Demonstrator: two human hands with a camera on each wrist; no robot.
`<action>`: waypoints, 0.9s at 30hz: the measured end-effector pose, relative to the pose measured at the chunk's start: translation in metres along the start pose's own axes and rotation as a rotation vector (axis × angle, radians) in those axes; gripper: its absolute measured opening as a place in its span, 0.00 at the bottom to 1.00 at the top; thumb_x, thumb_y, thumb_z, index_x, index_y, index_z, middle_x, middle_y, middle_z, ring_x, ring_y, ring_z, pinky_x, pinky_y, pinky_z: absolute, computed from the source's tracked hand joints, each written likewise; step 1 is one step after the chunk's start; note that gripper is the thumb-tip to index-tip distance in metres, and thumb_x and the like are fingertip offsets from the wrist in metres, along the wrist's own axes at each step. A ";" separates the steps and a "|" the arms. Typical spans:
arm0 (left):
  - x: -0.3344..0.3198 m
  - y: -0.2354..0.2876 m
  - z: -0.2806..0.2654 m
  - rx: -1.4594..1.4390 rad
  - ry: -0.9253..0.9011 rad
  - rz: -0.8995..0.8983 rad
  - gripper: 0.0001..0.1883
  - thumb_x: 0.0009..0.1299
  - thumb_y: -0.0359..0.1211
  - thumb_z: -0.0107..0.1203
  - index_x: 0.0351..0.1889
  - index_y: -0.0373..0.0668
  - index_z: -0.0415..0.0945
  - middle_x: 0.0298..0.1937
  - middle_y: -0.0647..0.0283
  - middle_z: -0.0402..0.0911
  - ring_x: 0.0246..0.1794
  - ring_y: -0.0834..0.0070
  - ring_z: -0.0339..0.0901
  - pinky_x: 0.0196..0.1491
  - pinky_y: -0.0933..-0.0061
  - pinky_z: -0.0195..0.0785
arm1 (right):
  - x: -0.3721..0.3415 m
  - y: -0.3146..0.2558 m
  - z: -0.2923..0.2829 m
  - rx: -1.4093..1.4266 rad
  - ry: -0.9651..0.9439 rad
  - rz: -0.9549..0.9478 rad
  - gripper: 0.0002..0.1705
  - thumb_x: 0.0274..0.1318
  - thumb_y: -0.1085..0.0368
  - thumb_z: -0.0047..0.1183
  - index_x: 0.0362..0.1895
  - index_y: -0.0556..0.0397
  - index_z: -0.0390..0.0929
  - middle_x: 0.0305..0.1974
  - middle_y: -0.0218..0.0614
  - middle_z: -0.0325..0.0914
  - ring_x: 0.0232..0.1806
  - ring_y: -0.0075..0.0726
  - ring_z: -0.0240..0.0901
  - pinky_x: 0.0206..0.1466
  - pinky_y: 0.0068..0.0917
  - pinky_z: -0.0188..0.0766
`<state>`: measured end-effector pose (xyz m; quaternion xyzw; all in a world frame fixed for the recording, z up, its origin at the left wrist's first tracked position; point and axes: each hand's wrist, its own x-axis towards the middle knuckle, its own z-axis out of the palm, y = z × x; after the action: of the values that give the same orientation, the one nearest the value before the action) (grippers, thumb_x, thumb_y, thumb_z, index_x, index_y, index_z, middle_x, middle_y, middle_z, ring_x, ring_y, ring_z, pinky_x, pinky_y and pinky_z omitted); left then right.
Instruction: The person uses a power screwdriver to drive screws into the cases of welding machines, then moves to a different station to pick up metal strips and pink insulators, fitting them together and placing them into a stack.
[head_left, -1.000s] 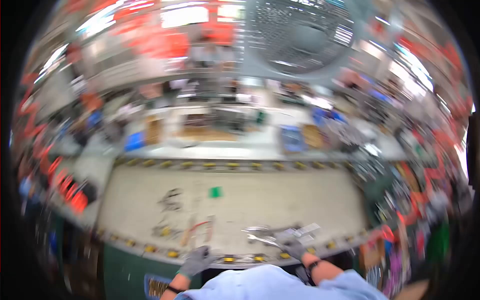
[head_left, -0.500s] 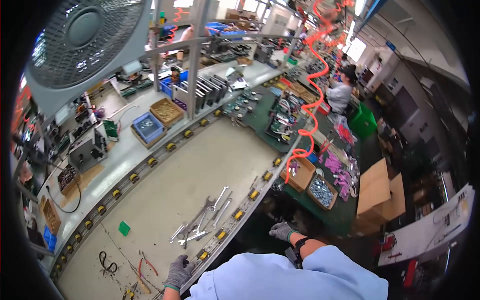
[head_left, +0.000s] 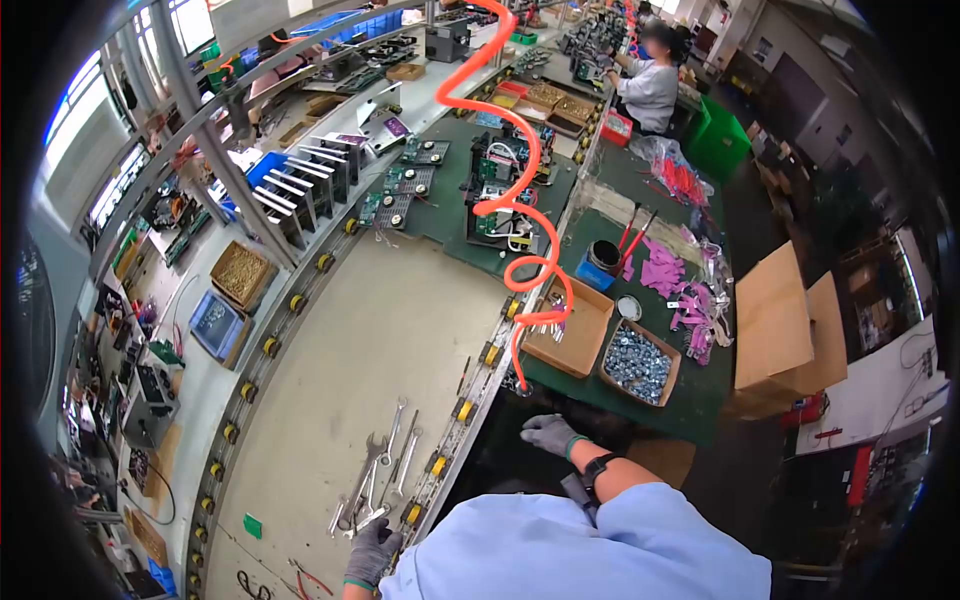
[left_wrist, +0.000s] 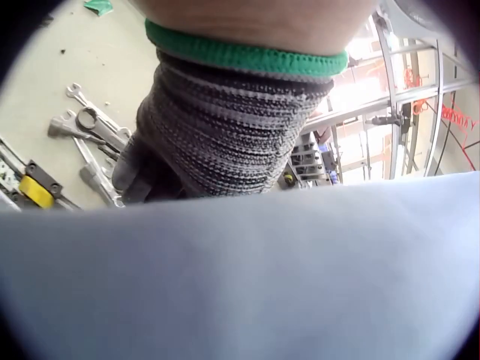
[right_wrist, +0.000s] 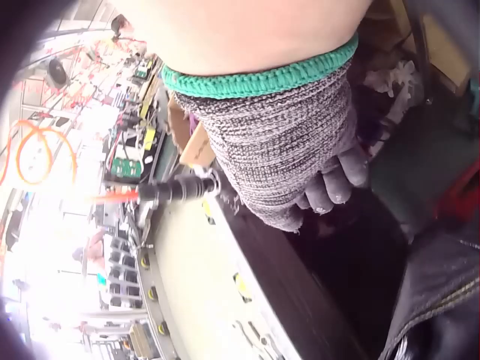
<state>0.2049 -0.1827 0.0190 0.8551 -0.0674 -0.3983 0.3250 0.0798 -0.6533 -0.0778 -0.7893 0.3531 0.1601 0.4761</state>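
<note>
Near the wrenches (head_left: 408, 463), left hand (head_left: 371, 556) (gloved)

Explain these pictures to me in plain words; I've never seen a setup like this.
There is no robot here: a person wears three cameras. The wide view looks down from the head; the two others come from the left and right wrists.

On the pale surface, edged by rails with yellow rollers, lie wrenches, a green piece and a red-handled tool.

The gloved left hand is beside the wrenches; its grip is hidden. The gloved right hand, loosely curled, shows nothing held.
</note>
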 end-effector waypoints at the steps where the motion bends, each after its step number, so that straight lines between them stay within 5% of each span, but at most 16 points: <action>1: 0.015 0.006 0.000 0.014 0.005 -0.006 0.26 0.68 0.38 0.67 0.59 0.30 0.76 0.44 0.50 0.88 0.45 0.65 0.86 0.52 0.64 0.78 | 0.003 0.009 -0.015 0.026 0.027 0.026 0.24 0.57 0.53 0.65 0.53 0.56 0.85 0.40 0.40 0.88 0.39 0.33 0.85 0.49 0.32 0.82; 3: 0.041 0.034 -0.006 0.115 -0.055 0.068 0.26 0.68 0.40 0.67 0.58 0.32 0.77 0.45 0.51 0.88 0.45 0.66 0.86 0.53 0.63 0.78 | 0.002 0.038 -0.043 -0.001 0.096 0.065 0.23 0.57 0.53 0.63 0.50 0.57 0.86 0.38 0.42 0.88 0.40 0.34 0.86 0.50 0.32 0.81; 8: 0.114 0.141 -0.017 0.250 -0.164 0.212 0.26 0.69 0.44 0.65 0.59 0.35 0.78 0.47 0.53 0.87 0.48 0.63 0.85 0.56 0.64 0.77 | -0.055 0.136 -0.098 -0.235 0.405 0.368 0.20 0.50 0.50 0.55 0.30 0.54 0.89 0.35 0.50 0.86 0.42 0.57 0.84 0.53 0.48 0.78; 10: 0.154 0.176 -0.009 0.209 -0.198 0.269 0.27 0.70 0.45 0.63 0.60 0.35 0.77 0.47 0.52 0.86 0.48 0.61 0.85 0.56 0.64 0.77 | -0.080 0.193 -0.107 -0.326 0.740 0.584 0.15 0.51 0.56 0.56 0.31 0.54 0.87 0.33 0.53 0.84 0.39 0.63 0.82 0.49 0.57 0.76; 11: 0.167 0.218 -0.009 0.276 -0.257 0.255 0.27 0.71 0.46 0.61 0.60 0.35 0.77 0.49 0.50 0.86 0.49 0.59 0.85 0.57 0.62 0.77 | -0.107 0.174 -0.131 -0.361 0.820 0.455 0.18 0.53 0.57 0.58 0.44 0.56 0.84 0.40 0.55 0.84 0.45 0.64 0.81 0.54 0.57 0.75; 13: 0.218 0.266 0.002 0.390 -0.263 0.332 0.28 0.72 0.48 0.60 0.62 0.36 0.77 0.53 0.48 0.86 0.52 0.58 0.85 0.58 0.59 0.76 | -0.119 0.217 -0.146 -0.479 0.745 0.542 0.45 0.51 0.55 0.64 0.71 0.59 0.63 0.69 0.59 0.66 0.75 0.63 0.58 0.79 0.51 0.53; 14: 0.242 0.291 0.007 0.408 -0.283 0.356 0.28 0.72 0.48 0.59 0.62 0.37 0.76 0.54 0.47 0.86 0.53 0.58 0.85 0.59 0.59 0.76 | -0.119 0.197 -0.164 -0.502 0.594 0.652 0.52 0.51 0.54 0.65 0.77 0.58 0.56 0.76 0.55 0.56 0.80 0.58 0.50 0.81 0.48 0.50; 16: 0.357 0.269 0.037 0.089 -0.327 0.502 0.27 0.73 0.47 0.60 0.62 0.37 0.77 0.53 0.50 0.86 0.52 0.57 0.85 0.59 0.61 0.76 | -0.108 0.193 -0.170 -0.506 0.450 0.711 0.61 0.48 0.51 0.68 0.79 0.61 0.48 0.80 0.57 0.44 0.83 0.61 0.39 0.84 0.47 0.43; 18: 0.413 0.321 0.057 0.075 -0.203 0.449 0.23 0.73 0.45 0.61 0.58 0.38 0.79 0.49 0.55 0.87 0.47 0.57 0.85 0.52 0.58 0.79 | -0.094 0.185 -0.163 -0.498 0.361 0.756 0.64 0.47 0.49 0.68 0.80 0.62 0.44 0.81 0.57 0.40 0.84 0.62 0.35 0.84 0.47 0.39; 20: 0.465 0.362 0.075 -0.373 -0.190 0.111 0.19 0.73 0.42 0.62 0.55 0.41 0.78 0.44 0.60 0.85 0.40 0.62 0.84 0.43 0.57 0.81 | -0.083 0.193 -0.143 -0.550 0.461 0.830 0.73 0.43 0.45 0.71 0.81 0.64 0.37 0.82 0.56 0.37 0.85 0.59 0.31 0.86 0.45 0.33; 22: 0.519 0.373 0.094 -0.624 -0.213 0.042 0.17 0.73 0.41 0.62 0.55 0.43 0.78 0.43 0.61 0.85 0.38 0.64 0.84 0.39 0.57 0.81 | -0.078 0.179 -0.145 -0.592 0.408 0.866 0.74 0.43 0.42 0.69 0.81 0.64 0.36 0.82 0.57 0.35 0.85 0.59 0.29 0.86 0.46 0.29; 23: 0.531 0.382 0.104 -0.884 -0.237 -0.039 0.15 0.73 0.40 0.62 0.54 0.45 0.77 0.42 0.61 0.84 0.35 0.65 0.83 0.36 0.57 0.81 | -0.077 0.178 -0.147 -0.646 0.349 0.902 0.75 0.44 0.38 0.67 0.81 0.64 0.34 0.82 0.57 0.34 0.85 0.60 0.27 0.86 0.46 0.26; 25: 0.542 0.391 0.118 -0.965 -0.269 -0.025 0.14 0.75 0.38 0.61 0.55 0.46 0.77 0.43 0.61 0.84 0.34 0.66 0.83 0.34 0.60 0.82 | -0.075 0.201 -0.142 -0.771 0.286 0.912 0.75 0.45 0.32 0.62 0.81 0.64 0.35 0.83 0.57 0.33 0.85 0.61 0.24 0.86 0.50 0.20; 27: 0.541 0.390 0.130 -1.020 -0.067 0.029 0.14 0.75 0.38 0.61 0.55 0.46 0.76 0.43 0.62 0.84 0.35 0.67 0.83 0.32 0.63 0.81 | -0.078 0.195 -0.145 -0.821 0.230 0.851 0.74 0.46 0.30 0.59 0.81 0.65 0.37 0.83 0.57 0.33 0.85 0.62 0.24 0.85 0.54 0.18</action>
<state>0.5311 -0.7541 -0.1492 0.5734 0.1132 -0.4031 0.7042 -0.1253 -0.8047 -0.0848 -0.7102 0.5966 0.3733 -0.0150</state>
